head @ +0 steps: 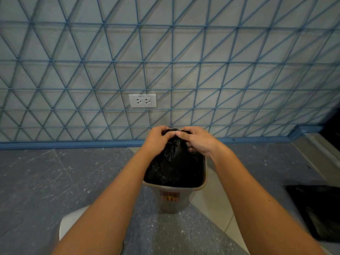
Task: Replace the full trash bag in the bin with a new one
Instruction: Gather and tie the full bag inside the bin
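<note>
You see the black trash bag [174, 166] sitting in the grey bin [173, 197], its gathered neck rising above the rim. The bin stands upright on the floor, an orange label on its front.

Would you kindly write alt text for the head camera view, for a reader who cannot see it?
Both hands, left hand and right hand, grip the gathered neck of a full black plastic trash bag sitting in a small grey plastic bin on a speckled floor. Behind is a white wall outlet.
</note>
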### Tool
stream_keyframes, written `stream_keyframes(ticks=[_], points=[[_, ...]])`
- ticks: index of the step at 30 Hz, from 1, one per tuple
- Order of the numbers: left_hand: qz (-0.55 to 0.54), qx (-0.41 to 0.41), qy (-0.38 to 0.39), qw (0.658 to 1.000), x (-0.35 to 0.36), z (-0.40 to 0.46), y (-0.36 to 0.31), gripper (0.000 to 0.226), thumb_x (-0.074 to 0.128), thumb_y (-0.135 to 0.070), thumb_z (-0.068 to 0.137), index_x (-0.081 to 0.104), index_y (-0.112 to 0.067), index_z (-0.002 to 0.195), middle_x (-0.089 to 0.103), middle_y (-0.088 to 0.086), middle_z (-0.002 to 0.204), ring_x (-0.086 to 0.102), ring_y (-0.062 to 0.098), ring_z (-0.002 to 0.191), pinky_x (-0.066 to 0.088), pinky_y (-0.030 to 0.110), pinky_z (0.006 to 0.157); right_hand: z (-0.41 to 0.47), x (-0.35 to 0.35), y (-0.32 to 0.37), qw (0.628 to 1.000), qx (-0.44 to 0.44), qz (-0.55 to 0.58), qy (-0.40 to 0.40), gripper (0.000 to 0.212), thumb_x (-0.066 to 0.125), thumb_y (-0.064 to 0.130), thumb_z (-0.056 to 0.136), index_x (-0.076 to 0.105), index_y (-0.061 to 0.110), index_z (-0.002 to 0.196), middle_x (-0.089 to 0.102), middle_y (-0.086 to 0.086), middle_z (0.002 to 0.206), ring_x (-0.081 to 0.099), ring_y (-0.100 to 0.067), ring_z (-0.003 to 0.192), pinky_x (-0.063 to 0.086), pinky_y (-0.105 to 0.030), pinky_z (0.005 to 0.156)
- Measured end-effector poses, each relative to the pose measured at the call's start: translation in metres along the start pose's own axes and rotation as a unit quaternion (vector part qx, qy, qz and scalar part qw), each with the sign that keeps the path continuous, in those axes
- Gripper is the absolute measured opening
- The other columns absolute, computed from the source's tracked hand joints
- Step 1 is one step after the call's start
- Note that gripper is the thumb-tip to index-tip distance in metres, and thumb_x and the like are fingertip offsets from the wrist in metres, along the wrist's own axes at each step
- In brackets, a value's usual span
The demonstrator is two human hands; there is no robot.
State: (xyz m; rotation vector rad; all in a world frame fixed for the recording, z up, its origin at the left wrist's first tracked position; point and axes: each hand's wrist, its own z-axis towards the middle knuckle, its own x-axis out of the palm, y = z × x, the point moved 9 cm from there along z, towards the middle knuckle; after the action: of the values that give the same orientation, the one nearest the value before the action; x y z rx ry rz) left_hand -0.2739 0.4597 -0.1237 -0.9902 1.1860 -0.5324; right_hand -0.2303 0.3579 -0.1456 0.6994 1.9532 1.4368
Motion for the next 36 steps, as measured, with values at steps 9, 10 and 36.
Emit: stream_keyframes(ticks=[9,10,36], points=[[0.035,0.043,-0.045,0.997,-0.006,-0.002,0.004,0.024,0.048,-0.014,0.095,0.063,0.002,0.105,0.037,-0.002,0.084,0.043,0.016,0.093,0.030,0.013,0.084,-0.006,0.017,-0.017,0.973,0.133,0.186,0.039,0.030,0.045,0.030,0.096,0.047,0.023,0.068,0.031,0.010,0.037,0.026,0.000,0.031,0.019,-0.020,0.051],[0.027,0.044,-0.058,0.997,-0.007,-0.003,0.005,0.024,0.049,-0.015,0.095,0.064,0.000,0.105,0.038,0.002,0.090,0.043,0.017,0.095,0.032,0.017,0.092,-0.007,0.017,-0.019,0.968,0.149,0.196,0.038,0.031,0.045,0.032,0.096,0.046,0.023,0.067,0.031,0.009,0.036,0.027,-0.001,0.030,0.019,-0.020,0.052],[-0.002,-0.040,0.026,0.999,-0.014,-0.018,0.003,0.038,0.055,-0.032,0.092,0.044,-0.009,0.064,0.042,0.001,0.075,0.046,0.011,0.071,0.034,0.020,0.068,-0.004,-0.006,-0.020,0.991,0.057,0.069,-0.094,0.032,0.033,0.030,0.102,0.048,0.018,0.076,0.036,0.001,0.060,0.031,-0.008,0.050,0.023,-0.021,0.048]])
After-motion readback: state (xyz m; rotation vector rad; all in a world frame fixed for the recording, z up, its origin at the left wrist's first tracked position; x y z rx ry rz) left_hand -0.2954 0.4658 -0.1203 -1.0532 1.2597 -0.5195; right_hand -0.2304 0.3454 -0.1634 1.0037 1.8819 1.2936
